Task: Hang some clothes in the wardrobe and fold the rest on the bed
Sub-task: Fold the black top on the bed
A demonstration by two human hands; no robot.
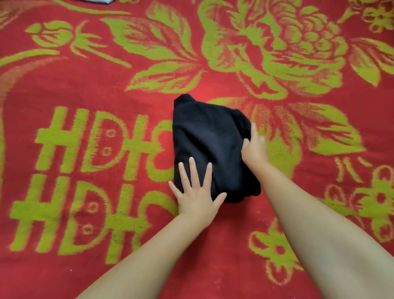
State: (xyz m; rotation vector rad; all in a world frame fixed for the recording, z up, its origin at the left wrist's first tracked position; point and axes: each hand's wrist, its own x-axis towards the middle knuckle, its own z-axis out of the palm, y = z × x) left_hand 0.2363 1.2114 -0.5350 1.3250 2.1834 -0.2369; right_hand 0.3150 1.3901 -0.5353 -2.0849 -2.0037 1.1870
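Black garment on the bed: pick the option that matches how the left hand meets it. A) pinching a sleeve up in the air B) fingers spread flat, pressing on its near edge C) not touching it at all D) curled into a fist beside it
B: the left hand lies palm down with its fingers straight and spread on the near edge of the folded black garment.

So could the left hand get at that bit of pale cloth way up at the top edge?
Probably not from here. The left hand lies flat on the folded black garment, and the pale cloth sits far across the red bedspread; the person would have to lean forward.
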